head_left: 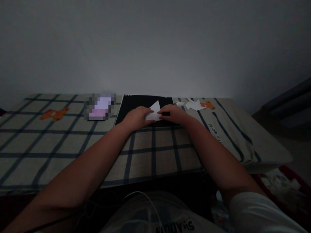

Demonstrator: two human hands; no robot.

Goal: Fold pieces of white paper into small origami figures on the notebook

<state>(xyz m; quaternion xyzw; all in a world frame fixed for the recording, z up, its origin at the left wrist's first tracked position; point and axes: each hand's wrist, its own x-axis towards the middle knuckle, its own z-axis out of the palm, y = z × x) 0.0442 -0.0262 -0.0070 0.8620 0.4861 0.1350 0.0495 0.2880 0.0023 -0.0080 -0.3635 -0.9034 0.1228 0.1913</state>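
Note:
A folded piece of white paper (pixel 155 111) with a pointed top lies over a black board or pad (pixel 131 105). My left hand (pixel 139 117) grips its left side, the fingers on top and the thumb at the lower edge. At the right edge, the thumb and fingers of my right hand (pixel 171 113) pinch the paper. Both wrists rest low near the pad's front edge. Parts of the paper are hidden under my fingers.
A phone (pixel 99 106) with a lit, blurred screen lies left of the pad. To the right are a folded white paper shape (pixel 195 105) and a small white object (pixel 179 103). A checked cloth (pixel 153 152) covers the table, which meets a grey wall (pixel 155 48).

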